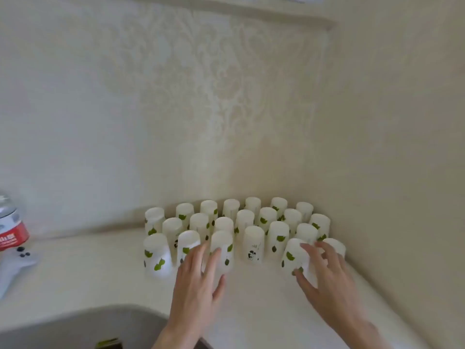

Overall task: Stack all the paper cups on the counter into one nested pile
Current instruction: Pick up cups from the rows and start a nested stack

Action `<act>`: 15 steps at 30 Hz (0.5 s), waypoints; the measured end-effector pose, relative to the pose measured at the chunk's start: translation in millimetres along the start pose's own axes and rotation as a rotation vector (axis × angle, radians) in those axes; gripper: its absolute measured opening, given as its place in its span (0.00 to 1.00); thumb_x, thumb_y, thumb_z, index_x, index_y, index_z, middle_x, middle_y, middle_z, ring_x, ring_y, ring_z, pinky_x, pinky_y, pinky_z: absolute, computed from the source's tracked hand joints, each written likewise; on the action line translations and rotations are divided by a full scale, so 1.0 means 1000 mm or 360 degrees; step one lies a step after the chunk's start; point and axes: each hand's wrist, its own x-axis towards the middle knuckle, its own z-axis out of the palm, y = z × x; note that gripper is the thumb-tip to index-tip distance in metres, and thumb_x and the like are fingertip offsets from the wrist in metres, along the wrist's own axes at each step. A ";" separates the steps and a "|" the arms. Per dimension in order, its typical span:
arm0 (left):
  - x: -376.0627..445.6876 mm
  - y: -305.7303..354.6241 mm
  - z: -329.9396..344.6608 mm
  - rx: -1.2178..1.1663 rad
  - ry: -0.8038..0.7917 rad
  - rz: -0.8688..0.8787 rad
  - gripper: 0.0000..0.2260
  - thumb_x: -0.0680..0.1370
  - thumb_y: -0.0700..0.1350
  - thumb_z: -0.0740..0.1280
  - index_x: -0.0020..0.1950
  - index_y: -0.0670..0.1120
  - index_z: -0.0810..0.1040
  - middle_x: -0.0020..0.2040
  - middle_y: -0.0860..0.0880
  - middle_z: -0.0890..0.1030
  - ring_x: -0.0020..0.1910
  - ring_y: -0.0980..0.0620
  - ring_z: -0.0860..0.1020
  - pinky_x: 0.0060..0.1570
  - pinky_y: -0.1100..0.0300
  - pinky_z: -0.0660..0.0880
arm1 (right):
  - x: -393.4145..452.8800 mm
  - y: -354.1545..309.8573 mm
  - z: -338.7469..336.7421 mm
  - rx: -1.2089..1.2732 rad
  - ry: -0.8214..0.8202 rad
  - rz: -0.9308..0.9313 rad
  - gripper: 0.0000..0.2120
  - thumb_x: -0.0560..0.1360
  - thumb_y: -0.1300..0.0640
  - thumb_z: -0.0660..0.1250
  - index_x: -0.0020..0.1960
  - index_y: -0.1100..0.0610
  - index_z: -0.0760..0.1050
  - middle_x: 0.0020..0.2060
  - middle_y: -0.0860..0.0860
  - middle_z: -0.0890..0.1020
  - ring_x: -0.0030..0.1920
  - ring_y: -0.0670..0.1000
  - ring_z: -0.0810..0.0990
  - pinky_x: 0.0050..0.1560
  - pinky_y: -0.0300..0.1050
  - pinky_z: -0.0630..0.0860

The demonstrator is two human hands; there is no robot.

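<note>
Several white paper cups with green leaf prints stand upside down in rows on the pale counter (251, 298), packed into the wall corner. My left hand (198, 275) reaches to the front row with fingers spread, touching one front cup (222, 248) between index finger and thumb. My right hand (324, 278) has its fingers apart around the front right cup (293, 255), thumb low on its side and fingers over its top. Neither cup is lifted. One front cup (254, 245) between the hands shows a small dark drawing.
A sink basin (83, 326) lies at the lower left. At the far left stand a red and silver can (11, 225) and a white controller (17, 263) with dark buttons. Patterned walls close the corner behind and to the right of the cups.
</note>
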 end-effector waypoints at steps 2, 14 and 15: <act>0.020 0.005 0.005 -0.0039 0.0014 0.0035 0.19 0.74 0.51 0.67 0.64 0.47 0.75 0.63 0.45 0.75 0.59 0.44 0.75 0.54 0.50 0.78 | 0.013 0.000 0.000 0.0008 -0.0066 0.0116 0.27 0.74 0.41 0.65 0.70 0.46 0.66 0.64 0.51 0.71 0.58 0.55 0.77 0.42 0.48 0.80; 0.063 0.004 0.037 0.0498 -0.0251 0.0002 0.20 0.69 0.59 0.71 0.57 0.50 0.80 0.46 0.45 0.84 0.49 0.41 0.80 0.50 0.43 0.73 | 0.030 -0.019 0.021 0.0023 -0.0216 0.0158 0.22 0.71 0.42 0.69 0.63 0.47 0.74 0.48 0.51 0.80 0.45 0.56 0.82 0.33 0.46 0.77; 0.063 0.003 0.038 0.0494 -0.0244 0.0007 0.20 0.69 0.58 0.72 0.57 0.50 0.80 0.47 0.45 0.84 0.50 0.41 0.80 0.50 0.43 0.73 | 0.026 -0.026 0.017 0.0066 -0.0198 0.0132 0.22 0.71 0.42 0.68 0.63 0.47 0.73 0.50 0.51 0.80 0.46 0.55 0.82 0.33 0.46 0.77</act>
